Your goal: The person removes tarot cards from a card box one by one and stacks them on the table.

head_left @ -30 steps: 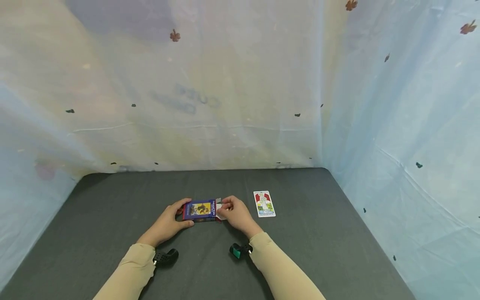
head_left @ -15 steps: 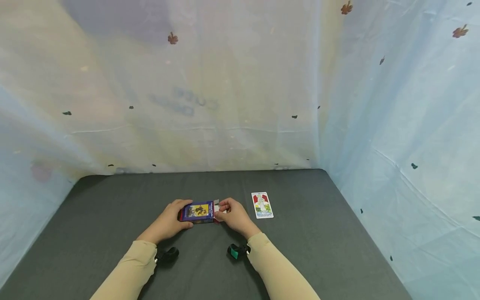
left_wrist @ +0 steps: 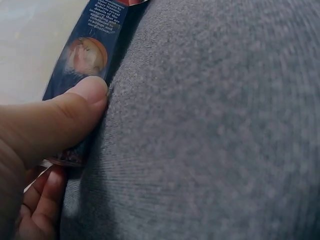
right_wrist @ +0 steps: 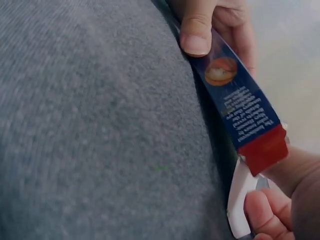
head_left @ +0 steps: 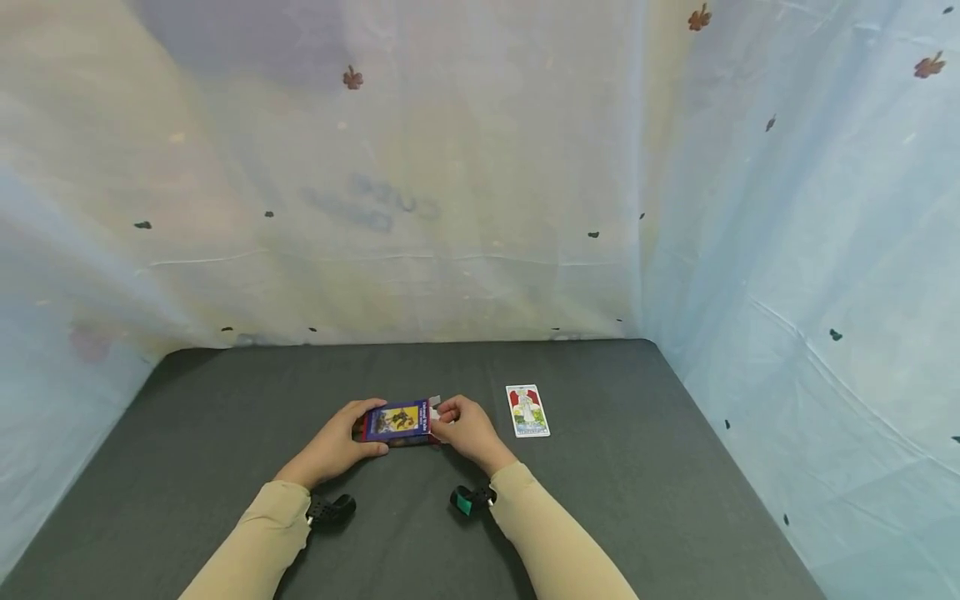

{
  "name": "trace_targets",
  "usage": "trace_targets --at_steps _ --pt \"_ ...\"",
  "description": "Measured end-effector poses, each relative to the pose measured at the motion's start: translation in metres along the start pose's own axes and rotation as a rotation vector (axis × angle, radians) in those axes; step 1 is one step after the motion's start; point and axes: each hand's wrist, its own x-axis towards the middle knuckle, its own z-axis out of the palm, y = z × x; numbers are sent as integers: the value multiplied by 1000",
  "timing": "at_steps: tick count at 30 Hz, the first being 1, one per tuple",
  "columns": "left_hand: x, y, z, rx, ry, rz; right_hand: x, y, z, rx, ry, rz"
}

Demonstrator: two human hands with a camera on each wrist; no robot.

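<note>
A dark blue tarot card box (head_left: pixel 399 420) with a yellow picture lies flat on the grey cloth. My left hand (head_left: pixel 336 443) grips its left end, with the thumb (left_wrist: pixel 82 102) along the near side and the other fingers round the far side. At the box's right end, a red side tab (right_wrist: pixel 265 149) and a white flap (right_wrist: pixel 240 197) stick out. My right hand (head_left: pixel 476 435) pinches the white flap with curled fingertips, partly hiding that end. To the right of this hand lies a single tarot card (head_left: pixel 528 411), face up.
Dark grey cloth (head_left: pixel 600 500) covers the table. Pale printed curtains (head_left: pixel 480 167) hang along its back and sides. Each wrist wears a black strap, the right strap (head_left: pixel 472 500) with a green patch.
My right hand has shifted slightly left toward the box, and less of the white flap shows in the head view. My left hand keeps its grip; the loose card stays put.
</note>
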Motion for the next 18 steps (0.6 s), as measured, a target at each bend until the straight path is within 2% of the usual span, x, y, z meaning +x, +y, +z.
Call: trace_targets --at_steps 7,18 --pt "-1 0 0 -7 -1 -4 3 -1 4 -80 26 -5" --pt "0 -7 2 -37 -3 3 3 -3 4 -21 14 38"
